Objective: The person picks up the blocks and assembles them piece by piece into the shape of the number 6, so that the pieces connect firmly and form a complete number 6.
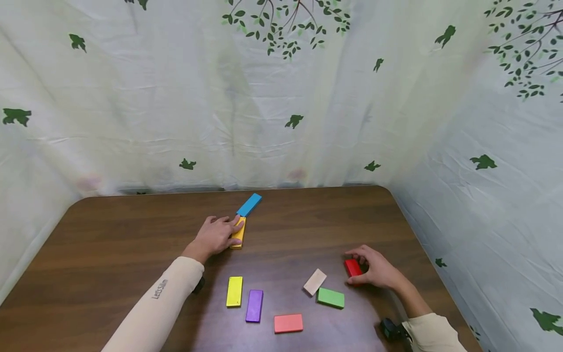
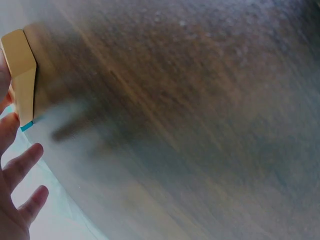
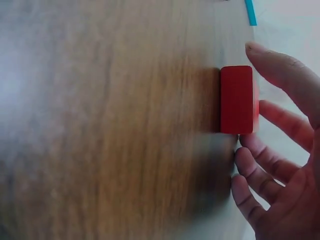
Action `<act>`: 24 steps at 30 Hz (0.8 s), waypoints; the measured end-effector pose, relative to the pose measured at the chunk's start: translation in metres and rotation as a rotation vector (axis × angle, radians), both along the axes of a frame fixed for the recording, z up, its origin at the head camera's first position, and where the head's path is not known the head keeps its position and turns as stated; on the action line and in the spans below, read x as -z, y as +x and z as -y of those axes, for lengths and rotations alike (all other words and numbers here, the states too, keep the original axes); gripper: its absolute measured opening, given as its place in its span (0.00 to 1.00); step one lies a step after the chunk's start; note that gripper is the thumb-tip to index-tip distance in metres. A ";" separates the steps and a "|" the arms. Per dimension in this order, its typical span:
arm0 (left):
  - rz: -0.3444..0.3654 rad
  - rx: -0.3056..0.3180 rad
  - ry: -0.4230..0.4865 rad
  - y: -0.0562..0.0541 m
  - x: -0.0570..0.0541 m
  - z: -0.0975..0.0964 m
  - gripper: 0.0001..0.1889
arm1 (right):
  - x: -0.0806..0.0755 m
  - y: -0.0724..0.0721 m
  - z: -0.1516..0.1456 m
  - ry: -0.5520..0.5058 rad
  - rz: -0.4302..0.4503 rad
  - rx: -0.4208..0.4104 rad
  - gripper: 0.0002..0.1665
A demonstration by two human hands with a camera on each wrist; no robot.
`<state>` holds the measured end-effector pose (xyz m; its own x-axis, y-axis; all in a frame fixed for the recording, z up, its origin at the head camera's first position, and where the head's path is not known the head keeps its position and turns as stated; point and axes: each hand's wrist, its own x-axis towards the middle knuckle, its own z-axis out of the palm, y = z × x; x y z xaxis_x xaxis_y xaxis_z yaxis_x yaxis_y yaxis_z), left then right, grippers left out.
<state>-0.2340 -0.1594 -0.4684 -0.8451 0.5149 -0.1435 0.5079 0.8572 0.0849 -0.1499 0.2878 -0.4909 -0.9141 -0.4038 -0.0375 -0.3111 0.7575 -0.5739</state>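
Note:
My left hand (image 1: 215,235) grips an orange-yellow block (image 1: 239,233) with thumb and index finger near the back of the table. That block lies flat, its far end against a blue block (image 1: 249,205) that slants away to the right. In the left wrist view, the orange-yellow block (image 2: 22,75) is partly covered by the fingers, and the other fingers are spread. On the right, the fingers and thumb of my right hand (image 1: 374,268) stand around a red block (image 1: 353,267). In the right wrist view, the thumb is apart from the red block (image 3: 236,100), while a fingertip is close to its other side.
Between the hands and nearer the front lie a bright yellow block (image 1: 234,292), a purple block (image 1: 254,306), a coral block (image 1: 288,323), a beige block (image 1: 314,282) and a green block (image 1: 330,297). A leaf-patterned curtain (image 1: 264,98) hangs behind the brown table (image 1: 132,234).

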 end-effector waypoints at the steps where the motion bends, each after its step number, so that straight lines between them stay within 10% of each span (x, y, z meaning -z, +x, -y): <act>1: 0.000 0.000 -0.001 0.000 0.000 0.000 0.31 | 0.000 0.000 0.000 0.004 0.002 0.001 0.39; 24: 0.014 -0.009 -0.002 -0.001 -0.001 0.001 0.33 | -0.004 -0.008 0.001 -0.029 0.083 0.030 0.33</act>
<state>-0.2350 -0.1600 -0.4671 -0.8475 0.5073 -0.1562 0.4993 0.8618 0.0896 -0.1574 0.2868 -0.4866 -0.9200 -0.3783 -0.1026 -0.2387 0.7485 -0.6186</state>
